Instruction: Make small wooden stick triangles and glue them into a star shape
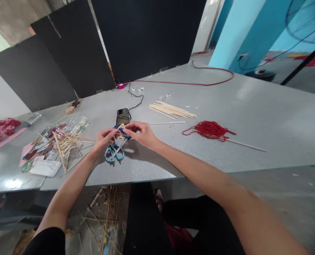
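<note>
My left hand [105,139] and my right hand [140,134] meet over the table, fingers pinched on a small angled piece of thin wooden stick [121,126]. Something dark blue [117,127] shows among the fingers; its kind is too small to make out. Just below my hands lies a pair of light-blue-handled scissors [110,153], with a pale strip [119,148] across it. Behind my fingers a phone [122,116] rests on the table, partly covered. A pale stick [168,123] lies to the right of my right hand.
Loose wooden sticks [173,109] and a tangle of red cord [209,130] lie on the right. On the left are a heap of stick frames [68,141] and a white packet [45,168]. A red cable [184,83] runs along the back. Sticks litter the floor.
</note>
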Tool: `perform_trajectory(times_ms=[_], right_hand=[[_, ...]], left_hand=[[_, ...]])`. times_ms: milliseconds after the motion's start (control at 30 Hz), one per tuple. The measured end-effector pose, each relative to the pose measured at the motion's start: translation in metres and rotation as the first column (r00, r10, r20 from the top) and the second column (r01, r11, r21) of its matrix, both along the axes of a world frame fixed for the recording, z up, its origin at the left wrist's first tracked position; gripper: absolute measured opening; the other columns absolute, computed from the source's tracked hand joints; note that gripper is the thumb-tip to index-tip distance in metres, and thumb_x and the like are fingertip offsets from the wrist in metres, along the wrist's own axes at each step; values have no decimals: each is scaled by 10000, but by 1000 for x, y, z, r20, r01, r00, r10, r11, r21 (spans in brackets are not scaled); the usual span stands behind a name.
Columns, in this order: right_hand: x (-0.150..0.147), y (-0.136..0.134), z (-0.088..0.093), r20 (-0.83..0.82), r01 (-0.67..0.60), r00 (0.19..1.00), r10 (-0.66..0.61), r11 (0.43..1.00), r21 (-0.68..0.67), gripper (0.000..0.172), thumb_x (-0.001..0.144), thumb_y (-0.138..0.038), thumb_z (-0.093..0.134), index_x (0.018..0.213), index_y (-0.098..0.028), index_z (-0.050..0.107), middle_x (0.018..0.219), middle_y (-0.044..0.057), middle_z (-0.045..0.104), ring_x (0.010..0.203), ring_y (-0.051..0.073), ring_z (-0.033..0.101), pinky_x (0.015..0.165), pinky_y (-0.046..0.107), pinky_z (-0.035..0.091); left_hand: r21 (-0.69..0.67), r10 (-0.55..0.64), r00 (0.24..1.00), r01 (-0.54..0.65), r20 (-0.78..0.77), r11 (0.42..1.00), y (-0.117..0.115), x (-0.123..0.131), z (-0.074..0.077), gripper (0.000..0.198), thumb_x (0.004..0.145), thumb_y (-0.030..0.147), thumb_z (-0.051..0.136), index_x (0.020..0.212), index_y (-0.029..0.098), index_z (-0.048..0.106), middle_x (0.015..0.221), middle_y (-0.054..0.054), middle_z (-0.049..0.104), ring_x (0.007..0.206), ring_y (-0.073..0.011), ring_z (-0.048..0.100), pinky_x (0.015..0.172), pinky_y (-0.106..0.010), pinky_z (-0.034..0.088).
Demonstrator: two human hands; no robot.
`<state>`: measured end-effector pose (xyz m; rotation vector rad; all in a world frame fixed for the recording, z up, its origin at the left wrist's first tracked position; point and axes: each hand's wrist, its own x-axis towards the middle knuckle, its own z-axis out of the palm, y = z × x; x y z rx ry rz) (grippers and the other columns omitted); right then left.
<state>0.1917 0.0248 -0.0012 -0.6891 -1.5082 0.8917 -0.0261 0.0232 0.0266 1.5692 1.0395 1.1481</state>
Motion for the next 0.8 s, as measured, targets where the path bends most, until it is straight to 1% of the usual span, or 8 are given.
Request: perform_trajectory(times_ms=[100, 233, 300, 400, 567, 667, 733, 800], right_hand=[[0, 0, -2, 54, -23, 998, 22, 1000, 13, 315, 897, -517, 778, 960, -210, 812, 876, 57, 773, 671, 149, 580, 625, 324, 483], [-1, -1, -3, 82, -36, 996, 35, 999, 12, 263, 901, -472, 772, 1004, -235, 823, 934, 59, 803, 686, 165, 602, 640, 345, 500], [-1, -1, -3, 66, -40, 997, 40, 999, -3, 260, 907, -471, 766, 1023, -247, 828, 985, 65, 817, 741, 186, 643, 683, 370, 528], [-1, 1, -2, 17, -46, 999, 46, 999, -16, 233, 918, -473, 753, 979, -264, 837, 1009, 67, 821, 826, 215, 687, 741, 402, 549], [-1, 2, -3, -3, -39, 999, 39, 999, -6, 231, 933, -480, 755, 948, -261, 827, 942, 61, 803, 783, 211, 666, 700, 389, 510], [1, 2, -5, 55, -10, 998, 6, 997, 81, 245, 981, -483, 707, 949, -255, 793, 922, 53, 781, 761, 197, 644, 689, 369, 493], [3, 2, -5, 153, 17, 987, -50, 979, 205, 243, 1026, -464, 646, 963, -257, 757, 915, 50, 762, 775, 197, 627, 727, 368, 495], [6, 2, -4, 259, 34, 957, -127, 941, 335, 220, 1057, -419, 585, 974, -261, 714, 917, 54, 750, 812, 210, 612, 788, 381, 494]], left_hand=[[96, -5, 997, 12, -72, 995, -2, 2, -1, 411, 824, 614, 851, 890, 208, 855, 768, -48, 718, 619, -117, 551, 557, -250, 446], [153, 32, 993, -14, -117, 988, -2, 5, -6, 399, 859, 604, 824, 890, 208, 867, 731, -52, 720, 588, -126, 546, 530, -266, 428], [156, 42, 991, -22, -129, 987, -2, 6, -7, 409, 849, 610, 830, 900, 207, 873, 736, -56, 731, 574, -125, 544, 514, -267, 419], [177, 36, 989, -10, -144, 984, -1, 5, -7, 413, 834, 613, 842, 911, 210, 880, 788, -73, 764, 606, -139, 584, 532, -272, 450], [254, 1, 985, 44, -173, 966, 1, 2, -7, 328, 888, 550, 820, 945, 233, 889, 876, -94, 808, 740, -183, 687, 642, -300, 539], [280, -10, 979, 68, -204, 957, 1, 2, -6, 314, 905, 539, 807, 944, 238, 889, 919, -105, 820, 814, -208, 718, 730, -332, 578], [296, -14, 976, 79, -217, 952, -1, 3, -5, 308, 908, 537, 804, 929, 242, 888, 941, -109, 825, 867, -221, 732, 807, -355, 592], [305, -8, 975, 77, -223, 949, -3, 4, -4, 310, 907, 542, 803, 912, 243, 885, 950, -111, 824, 892, -225, 736, 852, -365, 594]])
